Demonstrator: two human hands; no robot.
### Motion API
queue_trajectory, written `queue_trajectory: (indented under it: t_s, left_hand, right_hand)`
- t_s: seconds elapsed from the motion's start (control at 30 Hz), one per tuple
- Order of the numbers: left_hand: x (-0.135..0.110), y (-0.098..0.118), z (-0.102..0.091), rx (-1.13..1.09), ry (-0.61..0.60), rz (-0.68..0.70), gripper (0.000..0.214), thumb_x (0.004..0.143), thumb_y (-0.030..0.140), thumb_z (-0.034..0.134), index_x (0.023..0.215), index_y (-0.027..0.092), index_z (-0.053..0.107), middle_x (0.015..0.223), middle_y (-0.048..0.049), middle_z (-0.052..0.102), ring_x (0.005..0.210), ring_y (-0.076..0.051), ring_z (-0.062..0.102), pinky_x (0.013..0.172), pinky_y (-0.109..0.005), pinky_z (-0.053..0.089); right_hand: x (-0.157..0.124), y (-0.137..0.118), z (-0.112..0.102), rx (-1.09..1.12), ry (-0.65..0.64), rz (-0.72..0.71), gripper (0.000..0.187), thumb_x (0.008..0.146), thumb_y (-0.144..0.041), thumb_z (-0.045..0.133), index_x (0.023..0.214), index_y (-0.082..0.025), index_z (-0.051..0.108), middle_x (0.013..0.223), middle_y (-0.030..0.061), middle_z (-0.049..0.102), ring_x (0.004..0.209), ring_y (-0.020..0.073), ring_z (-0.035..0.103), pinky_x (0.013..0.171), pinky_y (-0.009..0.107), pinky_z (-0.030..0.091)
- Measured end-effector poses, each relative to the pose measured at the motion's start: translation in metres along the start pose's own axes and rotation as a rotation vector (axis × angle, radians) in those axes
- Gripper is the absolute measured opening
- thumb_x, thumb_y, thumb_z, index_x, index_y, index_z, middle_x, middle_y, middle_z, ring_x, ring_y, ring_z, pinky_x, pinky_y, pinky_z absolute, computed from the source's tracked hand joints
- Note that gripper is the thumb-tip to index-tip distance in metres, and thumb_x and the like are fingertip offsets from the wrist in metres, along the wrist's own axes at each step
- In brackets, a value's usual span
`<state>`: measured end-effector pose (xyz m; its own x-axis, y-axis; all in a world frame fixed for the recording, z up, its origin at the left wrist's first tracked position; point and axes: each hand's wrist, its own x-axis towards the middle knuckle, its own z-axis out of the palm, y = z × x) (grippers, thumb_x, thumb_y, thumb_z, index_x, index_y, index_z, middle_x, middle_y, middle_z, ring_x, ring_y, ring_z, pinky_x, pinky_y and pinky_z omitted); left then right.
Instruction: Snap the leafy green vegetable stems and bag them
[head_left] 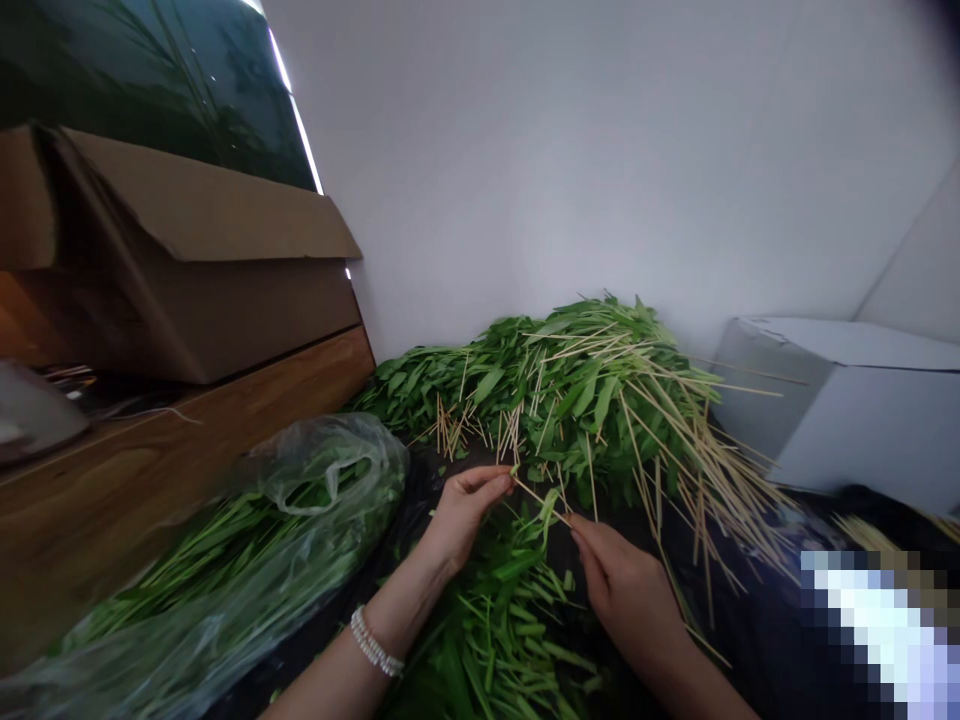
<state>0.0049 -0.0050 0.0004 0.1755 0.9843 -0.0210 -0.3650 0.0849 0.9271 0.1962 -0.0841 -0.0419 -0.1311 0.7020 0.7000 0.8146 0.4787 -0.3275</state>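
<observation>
- While both hands work above a spread of loose greens (501,625), I see the left hand (459,512) with thumb and forefinger pinching the upper end of a thin bamboo skewer (534,492); a bead bracelet (373,645) circles its wrist
- Right hand (621,590) meets the lower end, its fingers pressed together on the stick where a folded green leaf (548,506) is threaded; the bamboo skewer lies slanted between the two hands
- Behind them, a pile of skewered greens (592,395) sits at the foot of the white wall (600,150)
- At left I make out a clear plastic bag (300,490) of stems beside a wooden ledge (225,420) carrying a cardboard box (225,280); a white box (847,410) stands at right
</observation>
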Motion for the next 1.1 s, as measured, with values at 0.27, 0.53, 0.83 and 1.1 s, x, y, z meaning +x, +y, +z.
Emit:
queue_trajectory:
  t_s: [0.27,0.53,0.83,1.1]
  left_hand:
    - [-0.001,0.005,0.002,-0.123,-0.044,-0.166,0.032,0.052,0.025,0.09,0.077,0.012,0.075,0.07,-0.0032,0.072,0.067,-0.009,0.063,0.068,-0.019,0.048]
    - [-0.002,0.006,-0.001,-0.132,-0.107,-0.264,0.03,0.055,0.023,0.088,0.079,0.011,0.074,0.071,-0.003,0.069,0.066,-0.009,0.06,0.062,-0.018,0.046]
    - [-0.005,0.001,0.002,-0.037,-0.13,-0.262,0.027,0.056,0.025,0.087,0.074,0.01,0.074,0.07,-0.0023,0.067,0.063,-0.008,0.057,0.062,-0.019,0.045]
    - [-0.007,-0.012,0.005,0.231,-0.226,-0.09,0.038,0.072,0.044,0.074,0.094,0.013,0.074,0.085,-0.0076,0.072,0.074,-0.016,0.063,0.074,-0.028,0.047]
  right_hand:
    - [-0.004,0.001,0.004,0.028,-0.019,0.0,0.032,0.094,-0.013,0.036,0.116,-0.015,0.06,0.099,0.0079,0.071,0.084,0.0165,0.07,0.083,0.029,0.055]
    - [-0.005,-0.002,0.004,0.057,-0.019,-0.005,0.032,0.095,-0.013,0.035,0.116,-0.015,0.059,0.095,0.0078,0.07,0.082,0.0163,0.07,0.079,0.027,0.055]
    - [-0.006,-0.003,0.008,0.042,-0.029,0.003,0.031,0.094,-0.013,0.036,0.114,-0.014,0.06,0.093,0.0083,0.07,0.08,0.0167,0.069,0.079,0.028,0.054]
    - [0.004,-0.004,-0.003,-0.002,0.023,0.043,0.029,0.095,-0.018,0.033,0.11,-0.017,0.058,0.091,0.005,0.07,0.077,0.0157,0.069,0.07,0.025,0.051]
